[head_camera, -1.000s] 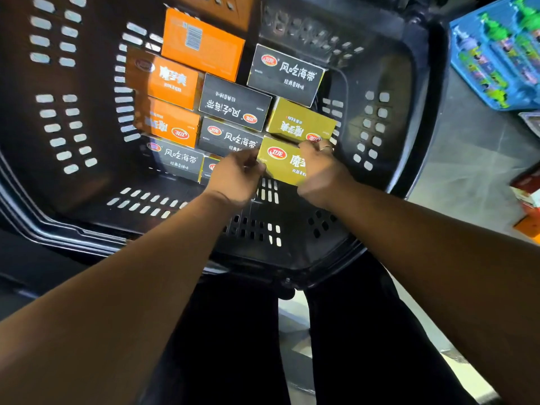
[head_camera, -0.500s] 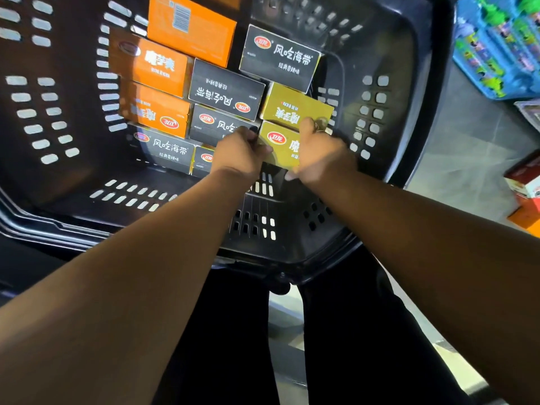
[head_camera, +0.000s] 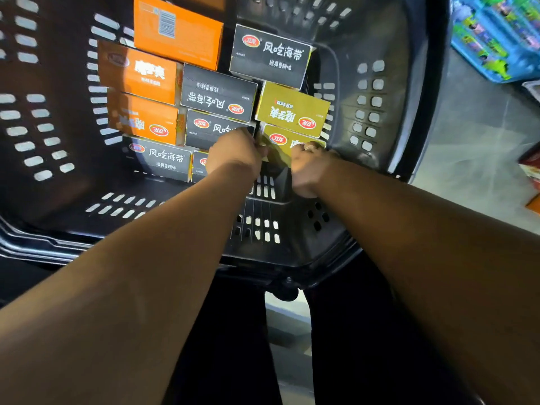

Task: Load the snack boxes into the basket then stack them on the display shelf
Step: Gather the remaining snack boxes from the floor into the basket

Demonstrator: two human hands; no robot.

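Head camera: the loading half of the job looks well advanced but not closed off. The snack boxes (head_camera: 217, 93) lie flat and packed edge to edge on the floor of the black basket (head_camera: 368, 112): orange boxes (head_camera: 137, 71) on the left, black boxes (head_camera: 270, 55) down the middle and at the far end, and an upper yellow box (head_camera: 292, 111) on the right. Just below it, the lower yellow box (head_camera: 277, 141) is being seated into the row. The left hand (head_camera: 233, 159) has its fingers curled over that box's left edge, and the right hand (head_camera: 309, 171) is curled over its right end, so both grip it. The near strip of the basket floor is bare, so I judge more could fit. No display shelf is in view, so the whole stacking step appears to remain. The basket stands on a grey floor (head_camera: 467, 141), with blue packaged goods (head_camera: 496, 33) at the upper right and the person's dark trousers (head_camera: 228, 346) below.
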